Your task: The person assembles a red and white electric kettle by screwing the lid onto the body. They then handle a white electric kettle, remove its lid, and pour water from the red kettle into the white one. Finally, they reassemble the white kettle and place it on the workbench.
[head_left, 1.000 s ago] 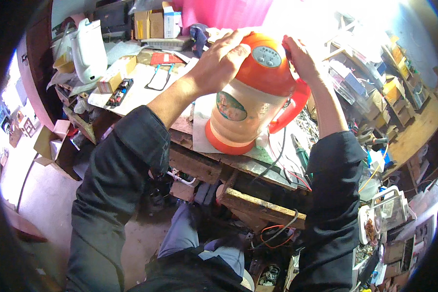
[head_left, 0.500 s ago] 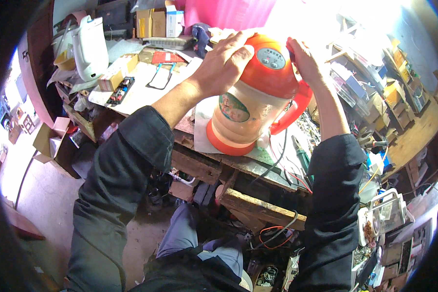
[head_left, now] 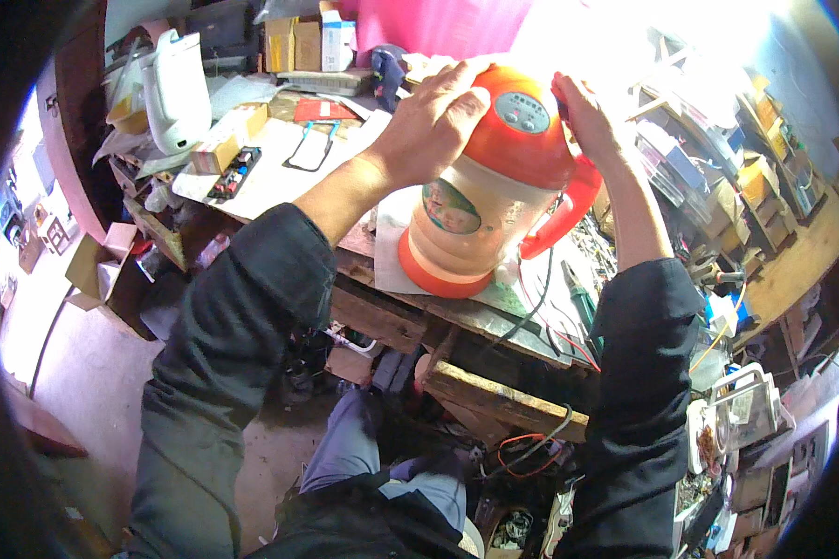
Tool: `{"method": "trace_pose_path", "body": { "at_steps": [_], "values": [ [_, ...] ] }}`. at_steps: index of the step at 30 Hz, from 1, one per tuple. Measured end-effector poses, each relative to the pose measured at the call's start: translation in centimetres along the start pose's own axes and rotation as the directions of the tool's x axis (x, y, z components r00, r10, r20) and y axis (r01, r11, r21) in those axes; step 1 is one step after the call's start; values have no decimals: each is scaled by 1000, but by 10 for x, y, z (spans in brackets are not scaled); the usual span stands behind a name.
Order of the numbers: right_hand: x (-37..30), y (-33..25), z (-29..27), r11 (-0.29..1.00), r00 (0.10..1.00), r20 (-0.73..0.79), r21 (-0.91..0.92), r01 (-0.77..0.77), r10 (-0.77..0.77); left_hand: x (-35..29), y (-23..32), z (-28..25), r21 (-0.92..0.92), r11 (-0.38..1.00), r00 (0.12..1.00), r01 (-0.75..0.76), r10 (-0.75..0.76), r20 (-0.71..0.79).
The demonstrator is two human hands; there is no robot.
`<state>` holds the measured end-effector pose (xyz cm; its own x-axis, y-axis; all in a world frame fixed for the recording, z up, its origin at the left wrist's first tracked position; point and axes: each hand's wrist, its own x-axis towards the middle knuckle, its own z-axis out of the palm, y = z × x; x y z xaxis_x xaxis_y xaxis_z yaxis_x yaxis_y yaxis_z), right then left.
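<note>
Orange-lidded, cream-bodied plastic electric kettle (head_left: 480, 200) with one orange side handle stands tilted on the cluttered wooden workbench (head_left: 494, 321), its orange base resting on a pale sheet; both hands are on its lid; the left hand (head_left: 429, 121) lies spread, palm down, over the lid's left side, fingers curled around the dome; the right hand (head_left: 587, 116) presses against the lid's right edge, fingers together, just above the handle; whether the kettle holds anything cannot be told, since the lid is on. One white plastic kettle (head_left: 172, 88) stands at the bench's far left, well apart; two brown cardboard boxes (head_left: 294, 42) sit at the back; one black-framed pair of glasses (head_left: 309, 147) lies on white paper between them.
</note>
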<state>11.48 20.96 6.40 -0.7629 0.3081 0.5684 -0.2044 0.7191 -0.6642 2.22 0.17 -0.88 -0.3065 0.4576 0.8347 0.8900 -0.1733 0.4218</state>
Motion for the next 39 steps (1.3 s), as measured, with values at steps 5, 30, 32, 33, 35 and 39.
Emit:
{"method": "trace_pose_path", "body": {
  "at_steps": [5, 30, 32, 33, 35, 39],
  "values": [
    [4, 4, -9, 1000, 998, 59, 16, 4, -5, 0, 3, 2, -20, 1000, 1000, -10, 10, -7],
    [-2, -5, -6, 1000, 1000, 23, -11, -15, 15, 1, -2, 5, 0, 998, 996, -61, 61, -68],
    [-2, -4, -3, 999, 999, 21, 23, -26, 26, 0, -2, 5, 19, 998, 995, -59, 60, -74],
    [-3, -3, -2, 1000, 1000, 9, 13, -26, 26, -1, -3, 5, 13, 999, 998, -42, 42, -54],
    [-8, -11, 0, 1000, 1000, -16, -11, -26, 26, -1, 3, 1, 0, 1000, 1000, -9, 9, -14],
    [-2, -4, -6, 998, 1000, 2, -66, -8, 8, 0, 3, 1, -30, 1000, 1000, -7, 7, -7]
  ]
}}
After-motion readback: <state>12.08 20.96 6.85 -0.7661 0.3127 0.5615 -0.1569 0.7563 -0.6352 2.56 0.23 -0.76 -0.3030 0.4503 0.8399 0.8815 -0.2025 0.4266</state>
